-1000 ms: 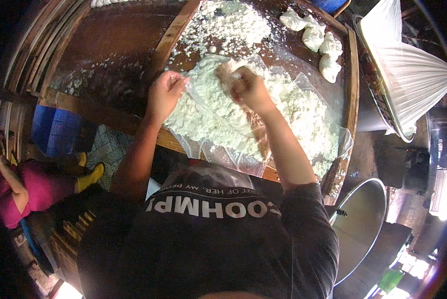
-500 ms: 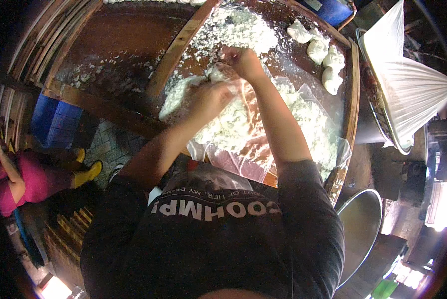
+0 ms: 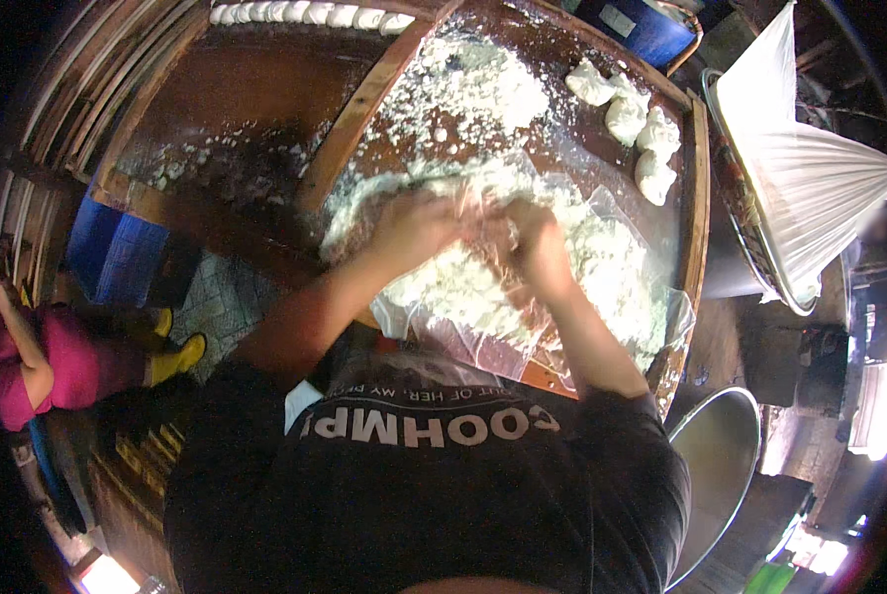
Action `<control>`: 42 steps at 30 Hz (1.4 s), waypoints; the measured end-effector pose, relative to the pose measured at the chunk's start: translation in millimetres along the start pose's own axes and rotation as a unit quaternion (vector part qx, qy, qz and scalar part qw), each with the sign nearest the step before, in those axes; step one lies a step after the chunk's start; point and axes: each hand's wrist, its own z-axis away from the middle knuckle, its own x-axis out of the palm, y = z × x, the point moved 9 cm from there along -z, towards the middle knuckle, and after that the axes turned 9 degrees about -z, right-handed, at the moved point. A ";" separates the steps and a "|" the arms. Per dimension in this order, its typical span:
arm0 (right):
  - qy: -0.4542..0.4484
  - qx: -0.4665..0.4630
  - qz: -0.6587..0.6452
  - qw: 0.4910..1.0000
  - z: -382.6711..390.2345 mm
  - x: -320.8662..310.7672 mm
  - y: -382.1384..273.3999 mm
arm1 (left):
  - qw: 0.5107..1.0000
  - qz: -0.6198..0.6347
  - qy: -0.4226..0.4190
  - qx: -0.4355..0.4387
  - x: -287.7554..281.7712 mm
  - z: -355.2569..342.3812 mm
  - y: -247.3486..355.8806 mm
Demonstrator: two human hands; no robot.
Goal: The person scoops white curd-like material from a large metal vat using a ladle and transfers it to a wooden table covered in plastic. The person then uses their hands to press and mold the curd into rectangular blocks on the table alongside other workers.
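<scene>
Your left hand (image 3: 414, 228) and right hand (image 3: 540, 243) work close together at the crumbly white mass (image 3: 610, 255) on the clear plastic sheet (image 3: 453, 337); blur hides whether either grips. Apparent step: handling a portion; the next move likely calls for coordinated hands.

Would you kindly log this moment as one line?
left hand: over white crumbly mass, grip unclear | right hand: same, alongside | white bundles: right of loose crumbs

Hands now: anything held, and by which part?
Cannot tell: the left hand and right hand are blurred, close together over the white crumbly mass; any grip is unclear.
</scene>
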 end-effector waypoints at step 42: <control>0.379 0.351 -0.164 0.840 3.8 -108.4 330.5 | 0.985 -0.001 0.025 -0.169 -5.4 -0.8 -43.6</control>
